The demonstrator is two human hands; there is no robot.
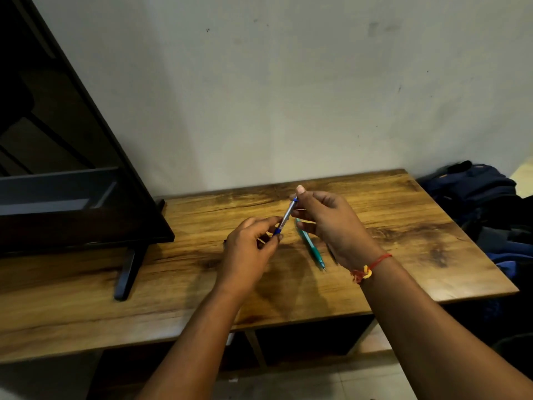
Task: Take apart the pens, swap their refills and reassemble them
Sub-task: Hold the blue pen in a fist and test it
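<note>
- Looking down from the head cam, which is the only view: both hands are up over the middle of the desk (418, 226) with the blue pen (286, 215) strung between them, tilted, top end toward the back edge
- left hand (248, 252) pinches the lower blue grip end with curled fingers, and the right hand (326, 223) pinches the upper end between thumb and forefinger, so both have a narrow grip on the same pen
- progress, as I read it: barely started. The blue pen looks to be in one piece, probably about to be twisted open, though I can't tell if the thread has loosened
- the teal pen (310, 245) lies flat on the desk just under the right hand, tip toward the near edge, looks untouched and whole
- so what's left is pretty much everything: open both, swap refills, close up
- around: a dark TV (72, 168) on the left side with its stand foot (127, 272) toward the near edge, and a dark blue bag (473, 186) past the right edge
- neither is in the way, but small parts could roll off the near edge
</note>
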